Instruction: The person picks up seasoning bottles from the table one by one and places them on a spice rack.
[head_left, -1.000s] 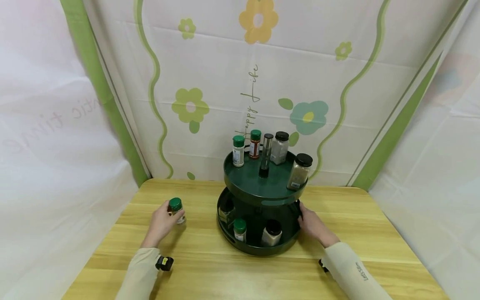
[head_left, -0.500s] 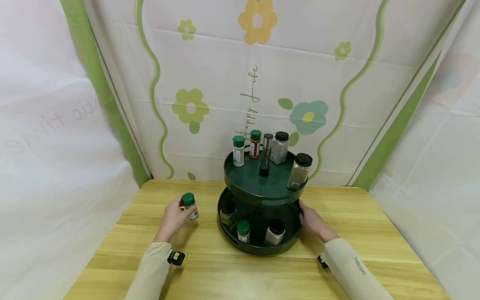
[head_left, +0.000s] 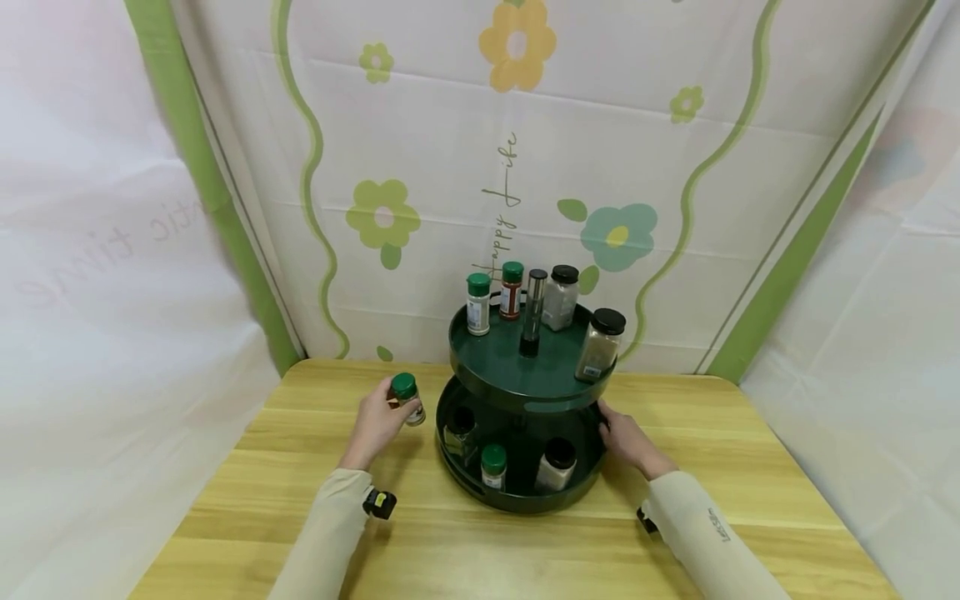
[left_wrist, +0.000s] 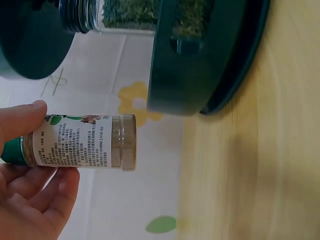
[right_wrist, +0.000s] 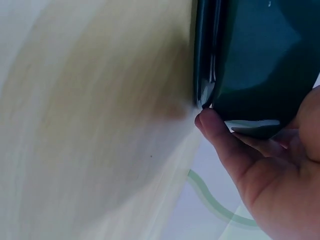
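My left hand (head_left: 375, 427) pinches a small spice jar (left_wrist: 80, 141) between thumb and fingers. The jar has a green cap, a printed label and brown powder inside; it is raised over the table, left of a dark green two-tier turntable (head_left: 498, 367). On the turntable's lower tray (head_left: 525, 503) stand a green-capped jar (head_left: 493, 468), a black-lidded jar (head_left: 557, 465) and, at the left, a jar of dried green herbs (left_wrist: 131, 15). At the right side, my right hand (head_left: 628, 440) grips the lower tray's rim with its fingers curled there.
The upper tier carries two green-capped shakers (head_left: 478, 307), two black-lidded jars (head_left: 600, 346) and a slim clear post (head_left: 533, 312). Beneath is a wooden table (head_left: 480, 554). A floral curtain (head_left: 420, 125) hangs right behind its far edge.
My left hand has brought the spice jar right and slightly away from me, closer to the turntable. The lower tray's front jars have shifted right. My right hand stays at the rim.
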